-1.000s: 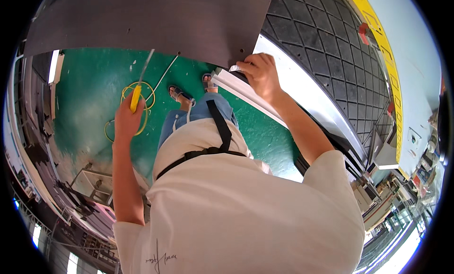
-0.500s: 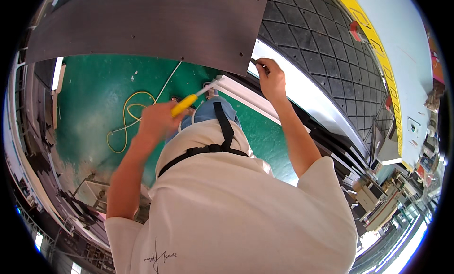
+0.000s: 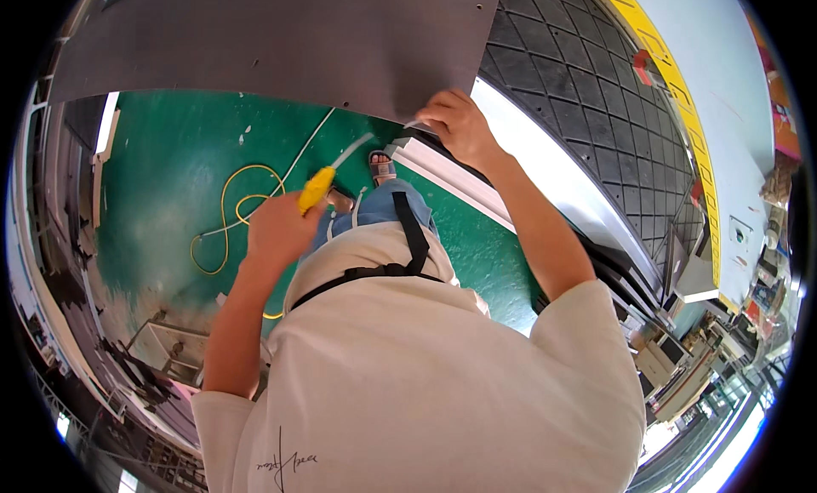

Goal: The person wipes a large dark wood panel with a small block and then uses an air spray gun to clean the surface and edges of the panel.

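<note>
My left hand is closed around the yellow handle of a knife-like tool. Its thin grey blade points up and to the right, over the green floor, slightly blurred. A large dark brown panel with small holes near its edges spans the top. At the panel's near right corner, my right hand has its fingers pinched together. A small pale sliver sticks out from those fingertips, beside the panel's edge. Whether the fingers also touch the panel is hard to see.
A black ribbed mat surface with a white side lies to the right. Long white profiles rest on the green floor by my sandalled feet. A yellow and white hose loops at left.
My right hand has moved left onto the panel's near corner, and a pale sliver now shows at its fingertips. The knife-like tool has shifted slightly left, its blade away from the white profiles.
</note>
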A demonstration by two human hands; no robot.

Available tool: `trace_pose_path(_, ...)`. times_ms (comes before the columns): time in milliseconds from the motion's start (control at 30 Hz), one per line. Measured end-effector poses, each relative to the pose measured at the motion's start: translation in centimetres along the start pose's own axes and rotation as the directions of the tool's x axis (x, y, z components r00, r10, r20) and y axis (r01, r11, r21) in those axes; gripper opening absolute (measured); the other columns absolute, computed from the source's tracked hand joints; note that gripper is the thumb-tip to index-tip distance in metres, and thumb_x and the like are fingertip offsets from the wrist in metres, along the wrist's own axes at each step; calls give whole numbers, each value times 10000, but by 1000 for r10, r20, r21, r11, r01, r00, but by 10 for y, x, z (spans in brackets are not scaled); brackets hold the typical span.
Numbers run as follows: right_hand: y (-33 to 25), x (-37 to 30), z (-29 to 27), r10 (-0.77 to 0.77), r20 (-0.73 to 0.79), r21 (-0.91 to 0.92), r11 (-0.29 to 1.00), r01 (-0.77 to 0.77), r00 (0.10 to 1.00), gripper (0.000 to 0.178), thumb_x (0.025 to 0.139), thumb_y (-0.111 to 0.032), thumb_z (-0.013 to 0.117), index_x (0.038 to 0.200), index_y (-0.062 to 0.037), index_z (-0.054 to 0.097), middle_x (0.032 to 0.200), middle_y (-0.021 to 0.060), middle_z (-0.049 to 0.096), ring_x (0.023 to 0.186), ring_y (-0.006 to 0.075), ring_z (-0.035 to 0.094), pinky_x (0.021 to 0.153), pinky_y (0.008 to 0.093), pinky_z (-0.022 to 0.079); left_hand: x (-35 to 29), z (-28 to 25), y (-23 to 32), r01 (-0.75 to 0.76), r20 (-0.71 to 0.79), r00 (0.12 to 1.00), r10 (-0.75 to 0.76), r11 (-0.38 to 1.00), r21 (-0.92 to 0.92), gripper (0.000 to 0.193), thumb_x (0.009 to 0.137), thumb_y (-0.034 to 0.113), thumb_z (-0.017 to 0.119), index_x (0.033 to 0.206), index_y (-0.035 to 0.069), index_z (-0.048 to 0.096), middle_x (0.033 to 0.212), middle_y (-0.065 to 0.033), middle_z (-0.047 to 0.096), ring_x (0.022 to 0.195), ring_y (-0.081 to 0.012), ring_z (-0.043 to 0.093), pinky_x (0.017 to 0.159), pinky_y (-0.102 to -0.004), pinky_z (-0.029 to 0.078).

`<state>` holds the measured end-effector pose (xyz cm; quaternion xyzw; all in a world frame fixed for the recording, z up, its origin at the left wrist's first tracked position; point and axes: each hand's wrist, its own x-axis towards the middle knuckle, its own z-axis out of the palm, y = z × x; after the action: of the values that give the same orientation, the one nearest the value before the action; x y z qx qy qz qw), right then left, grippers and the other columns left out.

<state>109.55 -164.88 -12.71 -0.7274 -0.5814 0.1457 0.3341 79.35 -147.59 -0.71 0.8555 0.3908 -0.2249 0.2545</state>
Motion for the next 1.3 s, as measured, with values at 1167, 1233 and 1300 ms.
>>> trace_pose_path(1167, 53, -11, -74, -410, 298, -7, 902, 431, 862, 186, 828, 5, 729, 989, -87, 718, 1003, 31, 645, 1018, 261, 648, 865, 403, 537, -28, 35, -1, 194, -46, 976, -211, 952, -238, 376, 976, 404, 705, 1087, 48, 749, 829, -204, 696, 784, -419, 673, 690, -468, 517)
trace_pose_path(1233, 50, -16, -76, -127, 144, 48, 991, 122, 981, 158, 875, -6, 723, 1015, -78, 710, 977, 46, 646, 930, 277, 664, 801, 400, 547, -22, 33, 20, 50, -71, 995, -66, 978, -202, 359, 968, 415, 700, 1041, 67, 754, 820, -187, 704, 764, -406, 680, 679, -472, 525)
trace_pose_path(1300, 55, -21, -74, 98, -3, 92, 991, -98, 995, 89, 990, -34, 659, 1076, -34, 681, 926, 83, 680, 792, 269, 697, 708, 379, 558, -13, 33, 41, -57, -86, 995, 48, 992, -111, 350, 952, 421, 706, 976, 74, 743, 795, -175, 704, 736, -398, 681, 659, -474, 527)
